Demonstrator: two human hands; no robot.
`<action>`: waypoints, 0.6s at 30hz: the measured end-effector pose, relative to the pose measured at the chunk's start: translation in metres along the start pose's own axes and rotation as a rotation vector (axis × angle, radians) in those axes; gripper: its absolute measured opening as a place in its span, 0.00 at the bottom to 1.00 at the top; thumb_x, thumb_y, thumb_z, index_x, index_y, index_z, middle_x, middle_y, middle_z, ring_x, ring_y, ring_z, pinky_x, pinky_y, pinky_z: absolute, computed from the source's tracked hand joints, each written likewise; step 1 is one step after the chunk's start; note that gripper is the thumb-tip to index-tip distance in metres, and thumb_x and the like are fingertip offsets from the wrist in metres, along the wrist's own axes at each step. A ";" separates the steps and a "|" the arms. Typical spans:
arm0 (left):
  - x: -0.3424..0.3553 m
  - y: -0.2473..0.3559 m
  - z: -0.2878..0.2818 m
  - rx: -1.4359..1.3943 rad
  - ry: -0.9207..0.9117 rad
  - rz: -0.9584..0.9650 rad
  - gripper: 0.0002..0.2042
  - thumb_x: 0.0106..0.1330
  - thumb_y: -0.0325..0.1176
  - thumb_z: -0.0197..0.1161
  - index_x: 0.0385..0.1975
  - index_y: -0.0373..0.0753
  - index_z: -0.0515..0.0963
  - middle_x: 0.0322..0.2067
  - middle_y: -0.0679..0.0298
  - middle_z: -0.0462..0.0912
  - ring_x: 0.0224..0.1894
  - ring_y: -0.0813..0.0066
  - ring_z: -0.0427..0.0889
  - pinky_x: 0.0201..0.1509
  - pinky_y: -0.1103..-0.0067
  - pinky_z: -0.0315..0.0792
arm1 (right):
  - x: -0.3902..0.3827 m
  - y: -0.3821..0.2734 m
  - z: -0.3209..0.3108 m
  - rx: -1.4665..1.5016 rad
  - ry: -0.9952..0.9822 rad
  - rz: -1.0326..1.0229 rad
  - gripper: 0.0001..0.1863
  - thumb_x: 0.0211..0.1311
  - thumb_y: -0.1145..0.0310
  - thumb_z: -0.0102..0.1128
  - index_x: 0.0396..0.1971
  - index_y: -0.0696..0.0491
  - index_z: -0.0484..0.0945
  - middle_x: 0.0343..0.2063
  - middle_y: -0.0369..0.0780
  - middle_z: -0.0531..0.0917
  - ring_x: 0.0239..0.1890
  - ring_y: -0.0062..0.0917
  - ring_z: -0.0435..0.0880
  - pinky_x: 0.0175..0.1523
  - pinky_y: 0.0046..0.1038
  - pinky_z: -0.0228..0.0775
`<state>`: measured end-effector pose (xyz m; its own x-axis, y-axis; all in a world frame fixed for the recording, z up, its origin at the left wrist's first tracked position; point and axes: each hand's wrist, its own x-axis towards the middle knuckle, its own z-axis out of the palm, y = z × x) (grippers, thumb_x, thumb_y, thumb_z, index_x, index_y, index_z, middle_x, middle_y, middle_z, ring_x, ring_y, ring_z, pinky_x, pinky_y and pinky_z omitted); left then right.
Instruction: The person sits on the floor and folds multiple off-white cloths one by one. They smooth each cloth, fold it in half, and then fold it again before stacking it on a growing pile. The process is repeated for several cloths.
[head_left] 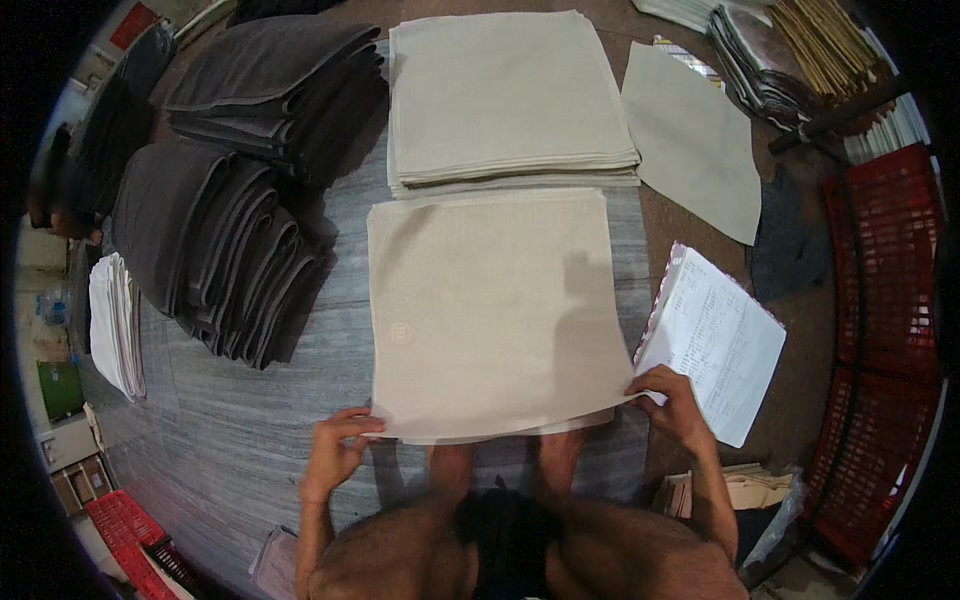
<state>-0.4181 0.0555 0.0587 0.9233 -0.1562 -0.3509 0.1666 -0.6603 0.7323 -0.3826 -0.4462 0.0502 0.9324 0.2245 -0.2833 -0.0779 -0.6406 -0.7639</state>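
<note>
Left hand (338, 452) and right hand (677, 405) pinch a cream cloth's (490, 310) near corners, its edge not yet flush with the layer beneath (596, 417), while a cream stack (510, 95) already lies beyond.

The left hand (338, 450) and right hand (676, 405) were bare, with slender fingers; the left forearm (315, 530) and right forearm (714, 490) were bare along their visible length, narrowing at the wrists; the thighs (400, 550) were bare and broad; a black garment (505, 545) covered the lap, its detail obscured by darkness.
</note>
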 end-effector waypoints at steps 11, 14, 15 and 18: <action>-0.015 -0.005 0.026 0.019 0.257 0.075 0.13 0.52 0.15 0.66 0.35 0.38 0.87 0.39 0.59 0.89 0.50 0.59 0.83 0.57 0.67 0.76 | -0.023 0.007 0.010 0.072 0.055 0.059 0.21 0.41 0.88 0.60 0.38 0.55 0.85 0.40 0.42 0.84 0.47 0.38 0.82 0.53 0.34 0.76; -0.016 -0.026 0.039 0.069 0.173 0.062 0.12 0.52 0.15 0.66 0.34 0.38 0.87 0.39 0.60 0.89 0.49 0.59 0.83 0.56 0.68 0.76 | -0.032 0.037 0.032 -0.032 0.014 0.055 0.21 0.41 0.88 0.59 0.38 0.54 0.86 0.42 0.43 0.83 0.47 0.39 0.82 0.53 0.35 0.76; -0.015 -0.034 0.046 0.075 0.136 0.057 0.12 0.52 0.15 0.66 0.34 0.38 0.87 0.39 0.60 0.89 0.49 0.59 0.83 0.56 0.68 0.76 | -0.031 0.039 0.039 -0.094 0.033 0.018 0.21 0.41 0.88 0.59 0.37 0.52 0.86 0.42 0.42 0.82 0.48 0.39 0.81 0.54 0.35 0.75; -0.013 -0.050 0.052 -0.004 0.097 0.046 0.12 0.51 0.15 0.66 0.34 0.38 0.87 0.41 0.60 0.89 0.48 0.59 0.83 0.56 0.69 0.76 | -0.026 0.042 0.046 -0.073 0.002 0.080 0.20 0.41 0.87 0.61 0.36 0.52 0.86 0.41 0.42 0.82 0.48 0.40 0.81 0.54 0.36 0.75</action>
<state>-0.4564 0.0522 -0.0035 0.9592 -0.1137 -0.2589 0.1249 -0.6511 0.7486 -0.4267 -0.4447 -0.0010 0.9248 0.1692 -0.3408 -0.1262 -0.7085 -0.6943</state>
